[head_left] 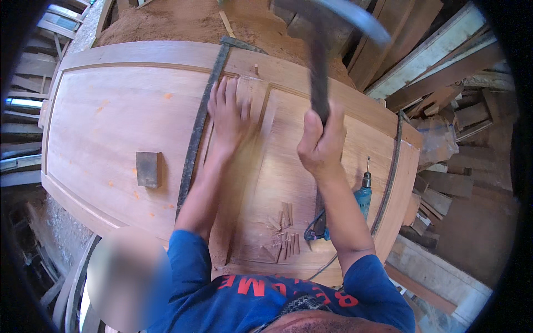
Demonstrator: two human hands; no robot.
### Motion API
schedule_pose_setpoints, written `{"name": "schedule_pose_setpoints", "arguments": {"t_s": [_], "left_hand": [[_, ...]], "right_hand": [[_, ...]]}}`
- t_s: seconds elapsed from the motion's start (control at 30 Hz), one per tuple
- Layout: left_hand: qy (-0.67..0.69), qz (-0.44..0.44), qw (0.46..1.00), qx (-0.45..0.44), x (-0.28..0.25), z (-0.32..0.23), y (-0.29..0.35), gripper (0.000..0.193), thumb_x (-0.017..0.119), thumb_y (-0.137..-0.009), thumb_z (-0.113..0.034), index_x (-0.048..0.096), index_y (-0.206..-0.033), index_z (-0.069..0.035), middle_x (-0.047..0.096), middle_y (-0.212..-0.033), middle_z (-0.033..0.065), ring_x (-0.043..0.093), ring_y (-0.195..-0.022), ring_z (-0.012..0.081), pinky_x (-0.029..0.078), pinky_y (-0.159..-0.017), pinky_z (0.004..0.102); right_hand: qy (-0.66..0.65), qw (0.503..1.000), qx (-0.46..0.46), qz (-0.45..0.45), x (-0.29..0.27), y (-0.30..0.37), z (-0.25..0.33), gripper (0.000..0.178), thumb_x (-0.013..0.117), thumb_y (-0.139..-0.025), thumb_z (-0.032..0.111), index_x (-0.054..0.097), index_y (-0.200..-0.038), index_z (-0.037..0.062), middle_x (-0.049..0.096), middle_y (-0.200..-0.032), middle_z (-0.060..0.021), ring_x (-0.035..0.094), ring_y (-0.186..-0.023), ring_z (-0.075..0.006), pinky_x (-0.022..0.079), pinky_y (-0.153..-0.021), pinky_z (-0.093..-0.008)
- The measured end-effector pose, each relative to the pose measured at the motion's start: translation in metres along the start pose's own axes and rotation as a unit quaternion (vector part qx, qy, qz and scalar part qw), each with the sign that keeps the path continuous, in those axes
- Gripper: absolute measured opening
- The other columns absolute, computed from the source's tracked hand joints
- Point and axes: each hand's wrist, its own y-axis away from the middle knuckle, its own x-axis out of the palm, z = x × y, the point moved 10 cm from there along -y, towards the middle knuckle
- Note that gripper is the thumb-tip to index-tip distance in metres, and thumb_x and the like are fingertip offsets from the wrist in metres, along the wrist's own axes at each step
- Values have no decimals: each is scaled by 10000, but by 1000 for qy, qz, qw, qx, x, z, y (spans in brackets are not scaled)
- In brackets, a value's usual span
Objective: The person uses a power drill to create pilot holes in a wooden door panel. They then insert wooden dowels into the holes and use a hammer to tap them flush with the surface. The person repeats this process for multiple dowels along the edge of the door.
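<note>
My right hand [325,141] grips the dark handle of a hammer [318,83], raised over the far side of a wooden door [111,111]. The hammer's metal head is smeared by motion near the top edge. My left hand [229,119] rests on the door, fingers stretched out and a little blurred, beside a long metal bar clamp [201,130]. Just beyond its fingertips a short wooden peg [256,69] sticks up from the frame of the door. Several loose wooden pegs [287,244] lie on the panel nearer my body.
A blue power drill [363,198] with a bit and cord lies by my right forearm. On the left panel sits a dark wooden block [148,169]. Another bar clamp [395,166] crosses the right end. Sawdust [161,25] and stacked boards [433,50] surround the door.
</note>
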Motion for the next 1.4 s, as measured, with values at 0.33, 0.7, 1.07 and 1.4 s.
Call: {"name": "schedule_pose_setpoints", "arguments": {"t_s": [0.33,0.7,1.07,1.4], "left_hand": [[-129,162,976,-71,-12,4,76,763,605,-974,-507,421,-1555,-48,345,-1642,198,178,-1560,437,158,-1216,669],[-132,144,979,-60,-16,0,80,753,598,-960,-511,455,-1536,-49,388,-1614,198,216,-1545,439,178,-1215,658],[-134,151,978,-56,-17,-4,72,766,601,-958,-501,437,-1539,-29,398,-1608,194,237,-1536,438,178,-1213,660],[-135,161,976,-58,-12,-7,75,777,599,-947,-508,440,-1539,-31,387,-1618,185,238,-1541,426,186,-1215,658]], "right_hand": [[3,992,88,85,34,-7,-26,329,513,-1061,349,499,-1076,21,684,-829,-316,664,-784,-531,524,-696,-577],[93,980,114,135,62,10,-56,308,509,-1048,319,525,-1086,14,669,-841,-291,658,-827,-529,537,-738,-546],[99,968,167,156,59,19,-65,327,561,-1022,295,543,-1114,-18,680,-898,-349,646,-936,-570,501,-809,-607],[168,960,166,147,67,18,-114,340,491,-1068,333,529,-1116,-1,685,-888,-328,676,-889,-546,526,-766,-597]]}}
